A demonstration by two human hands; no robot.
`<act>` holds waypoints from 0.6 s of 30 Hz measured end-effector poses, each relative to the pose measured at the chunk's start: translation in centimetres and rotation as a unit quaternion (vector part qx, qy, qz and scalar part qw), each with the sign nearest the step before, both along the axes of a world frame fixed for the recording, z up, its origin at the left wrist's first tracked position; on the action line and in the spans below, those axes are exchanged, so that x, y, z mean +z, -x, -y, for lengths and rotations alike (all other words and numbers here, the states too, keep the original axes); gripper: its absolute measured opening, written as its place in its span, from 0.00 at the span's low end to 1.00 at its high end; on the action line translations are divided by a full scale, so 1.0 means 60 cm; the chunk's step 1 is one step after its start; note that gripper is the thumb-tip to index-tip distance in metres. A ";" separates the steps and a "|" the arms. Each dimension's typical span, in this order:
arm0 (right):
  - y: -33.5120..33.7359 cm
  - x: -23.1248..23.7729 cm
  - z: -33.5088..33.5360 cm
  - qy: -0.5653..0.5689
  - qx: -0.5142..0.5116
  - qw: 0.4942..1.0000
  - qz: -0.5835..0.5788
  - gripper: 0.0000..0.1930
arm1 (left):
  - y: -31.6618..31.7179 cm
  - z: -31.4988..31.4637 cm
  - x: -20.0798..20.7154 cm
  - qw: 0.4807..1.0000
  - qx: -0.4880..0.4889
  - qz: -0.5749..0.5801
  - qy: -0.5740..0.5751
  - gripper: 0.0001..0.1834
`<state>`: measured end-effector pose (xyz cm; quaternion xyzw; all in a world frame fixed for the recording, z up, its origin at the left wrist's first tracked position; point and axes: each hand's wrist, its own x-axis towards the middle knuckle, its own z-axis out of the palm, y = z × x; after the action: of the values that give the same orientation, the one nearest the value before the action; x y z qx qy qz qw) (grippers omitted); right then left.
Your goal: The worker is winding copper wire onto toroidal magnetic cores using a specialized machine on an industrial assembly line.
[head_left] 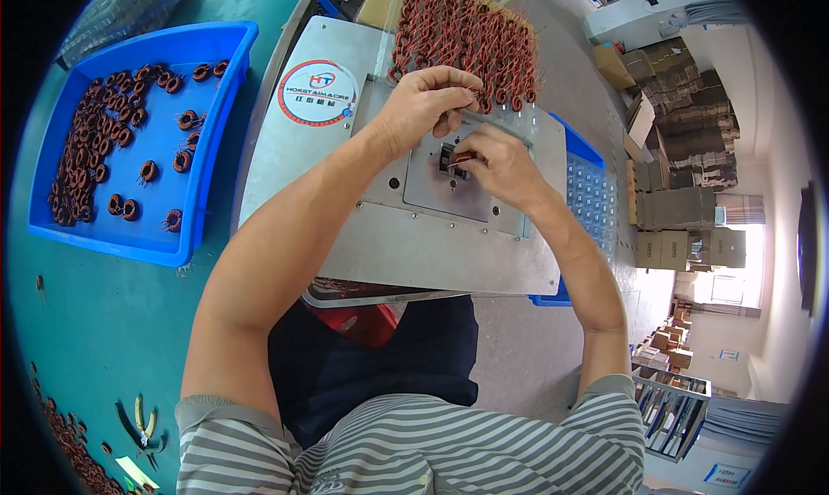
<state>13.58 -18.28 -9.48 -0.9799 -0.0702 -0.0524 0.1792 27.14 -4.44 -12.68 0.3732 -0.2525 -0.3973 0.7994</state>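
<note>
My left hand (429, 104) is above the metal machine top (345, 184), its thumb and fingertips pressed together beside the rows of coils. What it pinches is mostly hidden, with only a small reddish bit showing. Lower and to the right, my right hand (503, 164) has its fingers closed at the dark slot (446, 159) in the machine's square plate (423, 193). Between those fingertips shows part of a small reddish-brown wire coil (465, 157). Just beyond both hands stand several rows of red-brown wire-wound ring coils (466, 41) with loose wire ends, on a clear tray.
To the left, a blue tray (194, 210) holds many ring coils on a green table (112, 309). Yellow-handled cutters (140, 422) and loose coils (65, 430) lie nearer. At right, clear blister trays (589, 197) rest in a blue bin (574, 141). Cardboard boxes (673, 206) stand farther off.
</note>
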 end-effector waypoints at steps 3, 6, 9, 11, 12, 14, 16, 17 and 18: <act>-0.008 -0.017 -0.003 0.031 0.022 0.999 0.009 0.09 | 0.001 -0.001 -0.002 1.000 -0.008 0.003 -0.010 0.13; -0.008 -0.023 0.001 0.025 0.013 1.000 0.008 0.08 | 0.005 0.001 0.002 0.999 -0.022 0.009 -0.028 0.13; -0.002 -0.021 -0.008 0.009 -0.009 1.000 -0.007 0.08 | 0.008 0.000 0.004 0.997 -0.027 0.031 -0.065 0.14; 0.002 -0.018 -0.007 0.015 -0.014 1.000 -0.003 0.08 | 0.009 0.001 0.004 0.994 -0.031 0.049 -0.088 0.14; 0.004 -0.017 -0.004 0.021 -0.017 1.000 -0.001 0.08 | 0.007 -0.001 0.003 0.991 -0.024 0.076 -0.108 0.15; 0.005 -0.012 0.010 -0.074 -0.091 0.992 -0.046 0.09 | 0.001 -0.001 -0.003 0.986 -0.016 0.105 -0.130 0.15; 0.008 -0.005 0.051 -0.176 -0.201 0.963 -0.025 0.14 | -0.001 0.009 -0.015 0.953 0.043 0.237 -0.181 0.15; 0.011 0.001 0.084 -0.167 -0.263 0.950 0.026 0.15 | 0.003 0.012 -0.013 0.954 0.040 0.238 -0.178 0.15; 0.007 0.002 0.112 -0.159 -0.320 0.931 0.076 0.15 | 0.006 0.010 -0.013 0.920 0.061 0.341 -0.184 0.16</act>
<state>13.18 -25.02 -9.36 -0.9022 0.2429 -0.1918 0.3005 26.75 -5.05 -13.46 0.6409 -0.4089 -0.2362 0.6052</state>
